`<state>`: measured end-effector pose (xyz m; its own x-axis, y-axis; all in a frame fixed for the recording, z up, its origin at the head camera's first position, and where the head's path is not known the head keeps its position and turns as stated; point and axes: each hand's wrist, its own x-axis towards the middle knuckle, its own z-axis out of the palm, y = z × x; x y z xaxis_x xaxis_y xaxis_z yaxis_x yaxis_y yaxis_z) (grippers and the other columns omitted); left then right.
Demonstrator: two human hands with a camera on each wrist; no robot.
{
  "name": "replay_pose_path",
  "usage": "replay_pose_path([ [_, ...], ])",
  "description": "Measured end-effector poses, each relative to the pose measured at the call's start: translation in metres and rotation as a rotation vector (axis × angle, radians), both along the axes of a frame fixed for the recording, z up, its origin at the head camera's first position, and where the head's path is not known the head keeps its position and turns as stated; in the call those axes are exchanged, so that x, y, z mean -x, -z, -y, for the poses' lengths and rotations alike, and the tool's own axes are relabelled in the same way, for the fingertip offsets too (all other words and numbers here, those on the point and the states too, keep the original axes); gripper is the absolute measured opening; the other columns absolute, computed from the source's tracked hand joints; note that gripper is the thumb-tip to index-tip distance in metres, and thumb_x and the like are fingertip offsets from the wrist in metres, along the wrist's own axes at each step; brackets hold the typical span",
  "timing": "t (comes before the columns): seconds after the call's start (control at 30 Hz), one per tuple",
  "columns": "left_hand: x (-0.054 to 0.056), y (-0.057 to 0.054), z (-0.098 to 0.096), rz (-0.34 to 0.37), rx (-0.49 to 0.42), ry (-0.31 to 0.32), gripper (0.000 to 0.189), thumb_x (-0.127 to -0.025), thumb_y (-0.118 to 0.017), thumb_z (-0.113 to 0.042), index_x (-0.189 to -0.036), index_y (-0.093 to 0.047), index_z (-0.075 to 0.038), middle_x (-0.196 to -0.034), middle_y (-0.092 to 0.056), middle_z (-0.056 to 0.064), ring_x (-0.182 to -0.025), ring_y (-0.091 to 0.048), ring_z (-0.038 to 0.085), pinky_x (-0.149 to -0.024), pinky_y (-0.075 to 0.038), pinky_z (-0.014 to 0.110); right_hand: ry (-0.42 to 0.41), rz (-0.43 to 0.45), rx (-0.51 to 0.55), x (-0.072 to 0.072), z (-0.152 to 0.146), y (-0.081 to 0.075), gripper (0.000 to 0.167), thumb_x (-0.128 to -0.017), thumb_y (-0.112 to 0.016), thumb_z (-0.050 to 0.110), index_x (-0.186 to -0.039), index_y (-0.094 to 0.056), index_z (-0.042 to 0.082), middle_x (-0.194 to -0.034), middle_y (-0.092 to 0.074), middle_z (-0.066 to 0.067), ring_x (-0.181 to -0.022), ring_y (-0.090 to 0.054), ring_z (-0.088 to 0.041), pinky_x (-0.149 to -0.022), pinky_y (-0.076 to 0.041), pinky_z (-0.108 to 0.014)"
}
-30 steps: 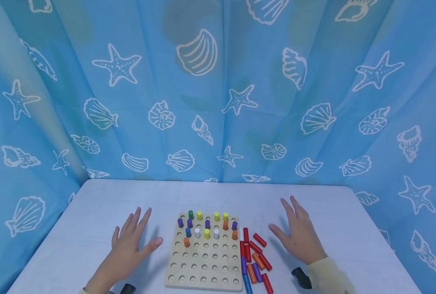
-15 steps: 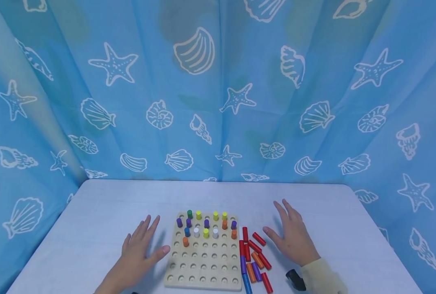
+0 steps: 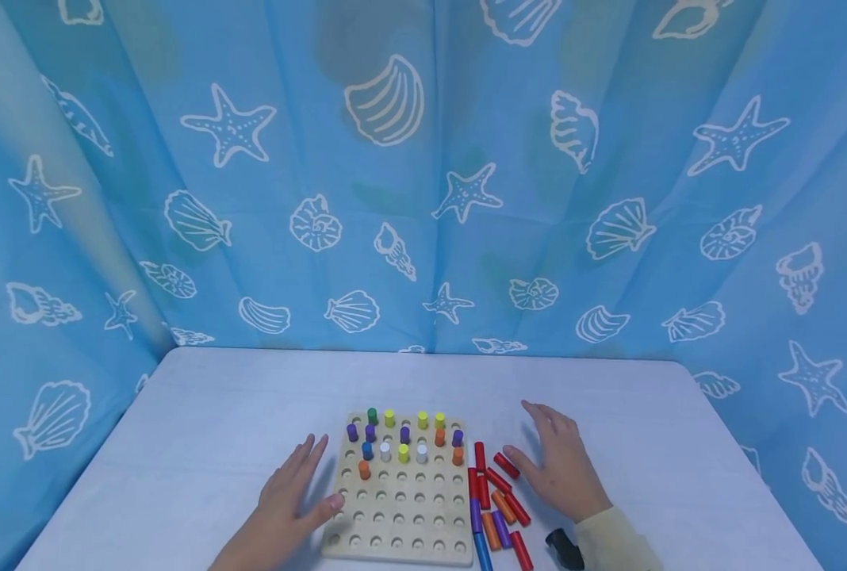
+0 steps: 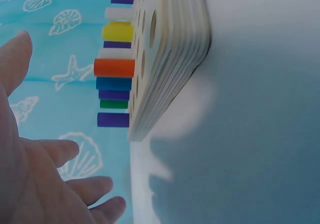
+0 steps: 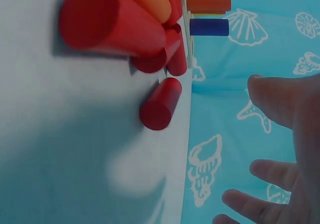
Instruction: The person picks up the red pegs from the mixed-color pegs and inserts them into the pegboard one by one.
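A square wooden pegboard (image 3: 395,507) lies on the white table, its far rows partly filled with upright green, yellow, purple, orange, blue and white pegs. My left hand (image 3: 281,503) hovers at the board's left side, fingers spread and nothing held; its thumb overlaps the board's edge in the head view. To the right of the board lies a loose group of red, orange, purple and blue pegs (image 3: 498,480). My right hand (image 3: 559,468) is just right of that group, fingers extended and holding nothing, its thumb near a separate red peg (image 5: 161,103).
The white tabletop (image 3: 252,388) stretches around the board and ends at a blue curtain (image 3: 423,238) printed with shells and starfish. A black wrist device (image 3: 565,549) sits at my right sleeve (image 3: 612,539).
Both hands have moved inward, the left one rightward to the board's edge, the right one leftward and nearer to the loose pegs. The board and pegs stay where they were.
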<state>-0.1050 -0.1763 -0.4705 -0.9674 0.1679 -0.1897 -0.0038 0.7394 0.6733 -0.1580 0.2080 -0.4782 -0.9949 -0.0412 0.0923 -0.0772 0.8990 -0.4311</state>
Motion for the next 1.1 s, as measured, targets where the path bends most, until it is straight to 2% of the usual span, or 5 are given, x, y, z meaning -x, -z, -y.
replay_pose_path([
  [0.17,-0.001,0.005,-0.003,0.03,-0.036,-0.007,0.089,-0.096,-0.055,-0.062,-0.162,-0.017,-0.017,-0.167,-0.014,0.015,-0.151,-0.007,0.045,-0.114,-0.011,0.074,0.013,0.05,0.009,0.0,0.005,0.004,0.079,-0.088,-0.076,0.045,-0.15,-0.042,0.01,-0.147,-0.045,-0.02,-0.136,-0.04,-0.041,-0.106,-0.042,-0.062],
  [0.5,-0.004,0.015,-0.009,0.011,-0.091,0.008,0.089,-0.096,-0.059,-0.057,-0.162,-0.019,-0.012,-0.165,-0.021,0.018,-0.151,-0.005,0.045,-0.117,0.001,0.069,0.024,0.13,0.023,0.0,0.013,0.01,0.07,-0.088,-0.075,0.044,-0.144,-0.05,0.01,-0.129,-0.058,-0.013,-0.125,-0.054,-0.034,-0.103,-0.047,-0.059],
  [0.63,-0.006,0.017,-0.011,0.047,-0.116,0.004,0.091,-0.095,-0.06,-0.057,-0.162,-0.018,-0.014,-0.165,-0.022,0.017,-0.152,-0.002,0.044,-0.117,0.008,0.066,0.016,0.146,0.009,0.0,0.013,0.013,0.066,-0.088,-0.076,0.043,-0.14,-0.055,0.009,-0.123,-0.061,-0.011,-0.121,-0.058,-0.032,-0.102,-0.048,-0.058],
  [0.9,-0.002,0.025,-0.01,0.092,-0.084,0.003,0.098,-0.089,-0.064,-0.064,-0.162,-0.021,-0.013,-0.164,-0.024,0.016,-0.152,-0.004,0.044,-0.117,0.011,0.066,-0.003,0.165,-0.017,0.004,0.011,0.016,0.051,-0.087,-0.076,0.045,-0.123,-0.065,0.011,-0.11,-0.063,-0.004,-0.103,-0.062,-0.023,-0.097,-0.053,-0.053],
  [1.1,-0.002,0.029,-0.011,0.097,-0.064,0.023,0.106,-0.083,-0.07,-0.065,-0.161,-0.023,-0.01,-0.163,-0.027,0.017,-0.152,-0.007,0.045,-0.118,0.011,0.064,-0.004,0.189,-0.02,0.005,0.011,0.014,0.047,-0.086,-0.079,0.042,-0.119,-0.067,0.012,-0.099,-0.063,-0.001,-0.087,-0.059,-0.016,-0.088,-0.058,-0.047],
])
